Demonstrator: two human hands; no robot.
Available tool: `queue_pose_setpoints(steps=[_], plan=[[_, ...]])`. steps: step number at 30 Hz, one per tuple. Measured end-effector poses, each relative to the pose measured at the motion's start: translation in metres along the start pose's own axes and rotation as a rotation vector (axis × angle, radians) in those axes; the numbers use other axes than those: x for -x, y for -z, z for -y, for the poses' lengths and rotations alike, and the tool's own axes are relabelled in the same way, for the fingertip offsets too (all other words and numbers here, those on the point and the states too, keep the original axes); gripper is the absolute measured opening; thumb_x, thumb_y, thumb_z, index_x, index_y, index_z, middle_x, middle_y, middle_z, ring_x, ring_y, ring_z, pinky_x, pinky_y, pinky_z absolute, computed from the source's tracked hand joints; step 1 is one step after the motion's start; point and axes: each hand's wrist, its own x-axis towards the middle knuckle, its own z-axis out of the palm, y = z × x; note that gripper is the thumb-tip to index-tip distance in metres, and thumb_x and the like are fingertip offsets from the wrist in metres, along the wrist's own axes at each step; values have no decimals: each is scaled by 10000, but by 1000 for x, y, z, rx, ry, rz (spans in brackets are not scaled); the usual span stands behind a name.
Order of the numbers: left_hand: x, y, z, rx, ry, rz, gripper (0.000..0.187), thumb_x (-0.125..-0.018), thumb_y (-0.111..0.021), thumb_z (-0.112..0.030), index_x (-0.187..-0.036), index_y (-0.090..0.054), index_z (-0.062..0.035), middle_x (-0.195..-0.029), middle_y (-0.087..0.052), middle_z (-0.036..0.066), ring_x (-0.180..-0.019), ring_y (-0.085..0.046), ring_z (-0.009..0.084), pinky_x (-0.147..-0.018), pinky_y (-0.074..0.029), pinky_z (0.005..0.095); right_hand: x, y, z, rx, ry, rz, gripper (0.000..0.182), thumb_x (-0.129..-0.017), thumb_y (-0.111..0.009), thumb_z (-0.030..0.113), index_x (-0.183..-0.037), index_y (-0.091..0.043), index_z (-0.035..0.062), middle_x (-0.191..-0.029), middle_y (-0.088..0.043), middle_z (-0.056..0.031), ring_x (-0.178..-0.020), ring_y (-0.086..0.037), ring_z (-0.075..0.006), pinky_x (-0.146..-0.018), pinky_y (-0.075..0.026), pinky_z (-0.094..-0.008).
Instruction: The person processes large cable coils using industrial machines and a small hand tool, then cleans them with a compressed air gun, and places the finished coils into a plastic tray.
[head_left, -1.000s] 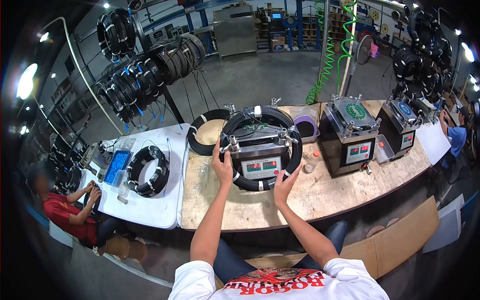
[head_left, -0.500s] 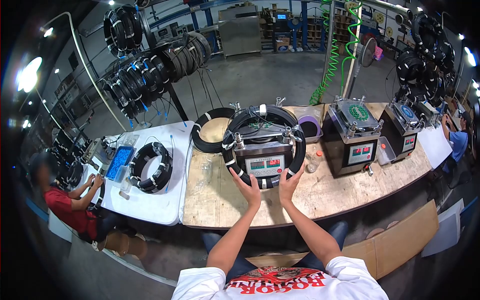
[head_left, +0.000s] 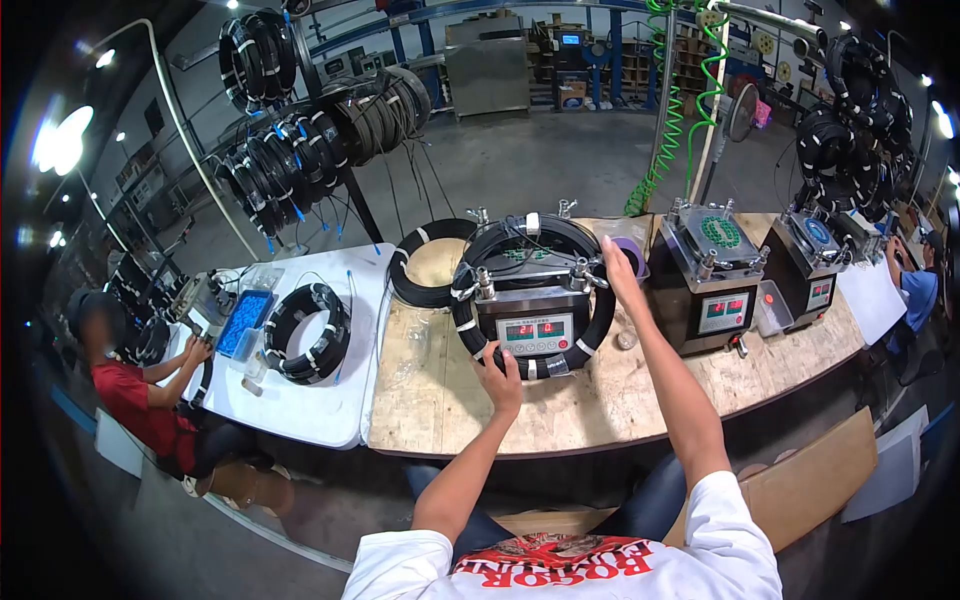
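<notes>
A coil of black cable (head_left: pixel 596 340) bound with white ties leans upright around the front of a metal machine with a lit digital panel (head_left: pixel 535 332). My left hand (head_left: pixel 498 378) is at the coil's lower left, its fingers curled over the cable beside the panel's left end. Along the coil's upper right side, my right hand (head_left: pixel 621 274) reaches up with fingers stretched out, close to or touching the cable. Clamp knobs (head_left: pixel 484 284) stand on the machine's corners. Part of the machine's body is hidden behind the coil.
Another black coil (head_left: pixel 408 268) lies behind left on the wooden table (head_left: pixel 430 400). Right stand two similar machines (head_left: pixel 722 310) and a clear tub (head_left: pixel 773 308). On the white table are a coil (head_left: pixel 320 350) and a blue bin (head_left: pixel 243 320); a person in red (head_left: pixel 135 390) works there.
My right hand has left the coil's bottom and moved up to its right side. My left hand has shifted slightly at the lower left. The panel's red digits have changed.
</notes>
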Motion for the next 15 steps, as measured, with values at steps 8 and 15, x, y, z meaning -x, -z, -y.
queue_pose_setpoints(steps=[8, 15], plan=[[-1, 4, -2, 47, 82, 63, 358, -972, -626, -166, -1312, -572, -70, -1276, -558, 259, -1200, -512, 455, -1040, -392, 534, 2, -11, 23, 112, -168, -27, 673, -1047, -496, 550, -939, -639, -99, -704, -550, -203, -708, -496, -251, -737, -459, -431], [-32, 21, -30, 32, 54, -35, 671, -932, -719, -204, -1514, -418, -53, -1386, -522, 254, -1292, -505, 430, -1109, -385, 487, 4, -12, 29, 133, -178, -39, 666, -1060, -480, 528, -878, -595, -102, -670, -503, -189, -679, -457, -253, -701, -437, -446]])
